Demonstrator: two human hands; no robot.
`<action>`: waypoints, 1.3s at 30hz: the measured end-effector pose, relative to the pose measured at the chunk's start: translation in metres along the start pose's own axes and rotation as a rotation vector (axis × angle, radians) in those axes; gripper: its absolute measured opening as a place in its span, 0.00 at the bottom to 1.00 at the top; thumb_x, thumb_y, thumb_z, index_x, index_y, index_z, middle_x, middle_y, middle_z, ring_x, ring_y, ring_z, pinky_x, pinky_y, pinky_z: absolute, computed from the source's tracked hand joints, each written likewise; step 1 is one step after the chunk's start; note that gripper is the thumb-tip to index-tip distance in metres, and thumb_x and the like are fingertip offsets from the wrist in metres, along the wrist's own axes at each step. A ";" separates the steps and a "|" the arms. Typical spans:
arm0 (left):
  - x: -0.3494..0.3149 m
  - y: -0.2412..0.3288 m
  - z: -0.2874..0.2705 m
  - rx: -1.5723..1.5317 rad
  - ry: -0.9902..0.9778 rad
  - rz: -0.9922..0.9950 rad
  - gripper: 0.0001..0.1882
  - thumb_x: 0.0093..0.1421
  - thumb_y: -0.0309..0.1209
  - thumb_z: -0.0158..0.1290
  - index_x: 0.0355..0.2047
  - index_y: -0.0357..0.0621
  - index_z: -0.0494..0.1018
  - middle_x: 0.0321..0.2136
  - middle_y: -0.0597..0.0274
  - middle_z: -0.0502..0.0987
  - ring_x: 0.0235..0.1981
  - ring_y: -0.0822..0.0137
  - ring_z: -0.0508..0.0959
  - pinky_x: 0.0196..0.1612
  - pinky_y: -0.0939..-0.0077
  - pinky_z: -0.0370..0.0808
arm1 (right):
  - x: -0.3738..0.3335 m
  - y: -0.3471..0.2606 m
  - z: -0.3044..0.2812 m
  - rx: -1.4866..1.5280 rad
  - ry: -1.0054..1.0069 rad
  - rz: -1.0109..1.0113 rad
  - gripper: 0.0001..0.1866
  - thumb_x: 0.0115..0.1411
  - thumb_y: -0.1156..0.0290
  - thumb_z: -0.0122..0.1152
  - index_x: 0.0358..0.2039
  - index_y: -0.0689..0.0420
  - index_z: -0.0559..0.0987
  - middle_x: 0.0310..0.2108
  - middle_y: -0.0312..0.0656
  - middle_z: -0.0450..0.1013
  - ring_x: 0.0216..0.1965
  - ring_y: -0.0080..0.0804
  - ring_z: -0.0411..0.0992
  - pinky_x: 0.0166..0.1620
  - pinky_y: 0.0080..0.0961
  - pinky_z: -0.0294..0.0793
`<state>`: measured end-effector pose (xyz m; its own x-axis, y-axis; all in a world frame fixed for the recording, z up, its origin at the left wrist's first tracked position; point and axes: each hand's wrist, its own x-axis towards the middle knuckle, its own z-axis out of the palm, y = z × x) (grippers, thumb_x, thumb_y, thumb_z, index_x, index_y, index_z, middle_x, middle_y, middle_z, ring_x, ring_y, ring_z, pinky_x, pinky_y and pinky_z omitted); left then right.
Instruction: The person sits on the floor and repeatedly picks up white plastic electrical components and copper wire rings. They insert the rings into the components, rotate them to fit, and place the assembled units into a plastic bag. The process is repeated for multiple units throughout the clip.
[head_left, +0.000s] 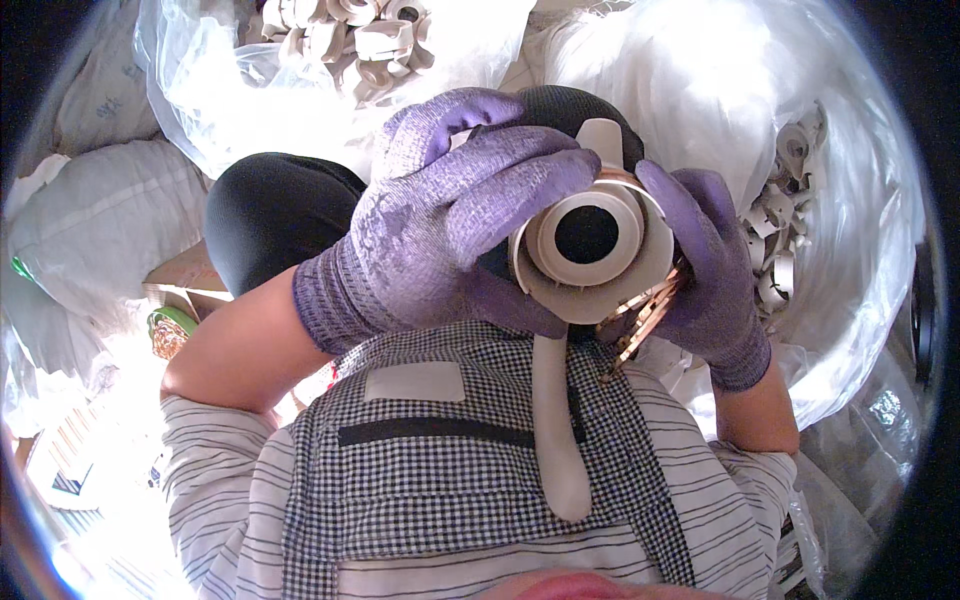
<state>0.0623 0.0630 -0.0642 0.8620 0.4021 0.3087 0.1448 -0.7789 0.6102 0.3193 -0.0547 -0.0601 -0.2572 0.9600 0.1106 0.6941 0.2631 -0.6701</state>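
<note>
Between my two hands is a cream plastic round housing [655, 262] with stepped inner rings, a dark round opening and a long curved handle [562, 430] pointing down toward my apron. A thin copper-coloured band [622, 178] shows along its upper rim. My left hand [420, 220], in a purple knit glove, is closed on the housing's left side, fingers over the top and thumb below. My right hand [705, 260], gloved alike, grips the right side with its fingertips at the upper rim. Several thin copper-coloured rings or strips [650, 318] hang by its palm; how they are held is hidden.
A clear plastic bag [200, 110] of cream plastic parts [385, 42] lies beyond my left hand. Another large bag [850, 300] at the right holds similar pieces. At the left are a grey sack [110, 215] and a green-rimmed round container [172, 333] with copper-coloured bits. My knee [275, 215] is nearby.
</note>
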 end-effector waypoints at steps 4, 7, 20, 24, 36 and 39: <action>0.000 0.003 0.000 0.060 0.001 0.006 0.58 0.28 0.54 0.78 0.60 0.44 0.70 0.55 0.55 0.78 0.58 0.58 0.77 0.64 0.50 0.62 | 0.002 -0.003 -0.003 0.035 -0.003 0.028 0.50 0.41 0.52 0.78 0.65 0.54 0.70 0.41 0.49 0.72 0.41 0.53 0.74 0.45 0.42 0.76; -0.002 0.003 0.001 0.089 0.005 0.019 0.59 0.28 0.55 0.78 0.61 0.44 0.69 0.55 0.54 0.78 0.58 0.57 0.77 0.64 0.48 0.61 | 0.003 -0.008 -0.006 0.068 -0.045 0.085 0.50 0.42 0.54 0.78 0.66 0.54 0.69 0.43 0.52 0.75 0.40 0.56 0.76 0.45 0.43 0.77; -0.022 -0.008 0.027 -0.052 0.120 0.006 0.55 0.32 0.49 0.78 0.61 0.45 0.69 0.54 0.53 0.76 0.56 0.45 0.73 0.61 0.48 0.63 | -0.004 -0.030 0.009 0.162 -0.018 0.163 0.47 0.49 0.62 0.76 0.69 0.53 0.64 0.57 0.55 0.74 0.58 0.54 0.73 0.58 0.40 0.76; -0.019 -0.007 0.031 -0.116 0.095 -0.027 0.54 0.36 0.48 0.77 0.62 0.42 0.67 0.55 0.51 0.75 0.58 0.45 0.72 0.63 0.49 0.63 | -0.008 -0.031 0.014 0.186 -0.006 0.206 0.49 0.49 0.63 0.76 0.70 0.53 0.63 0.63 0.55 0.69 0.63 0.51 0.69 0.64 0.40 0.70; -0.006 0.009 0.032 -0.061 0.178 -0.043 0.57 0.32 0.46 0.78 0.61 0.38 0.65 0.56 0.46 0.73 0.57 0.41 0.71 0.64 0.49 0.63 | -0.007 -0.026 0.019 0.182 0.055 0.187 0.51 0.48 0.58 0.79 0.70 0.56 0.62 0.63 0.54 0.69 0.63 0.52 0.69 0.63 0.40 0.71; -0.003 0.010 0.038 -0.080 0.190 -0.039 0.57 0.33 0.45 0.77 0.63 0.39 0.63 0.58 0.44 0.71 0.60 0.40 0.70 0.66 0.49 0.62 | -0.007 -0.017 0.029 0.209 0.071 0.247 0.49 0.50 0.59 0.77 0.70 0.57 0.62 0.65 0.55 0.66 0.65 0.52 0.67 0.65 0.40 0.69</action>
<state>0.0799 0.0353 -0.0867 0.7482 0.5208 0.4111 0.1307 -0.7231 0.6783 0.2894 -0.0691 -0.0707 -0.0459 0.9986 -0.0276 0.5748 0.0038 -0.8183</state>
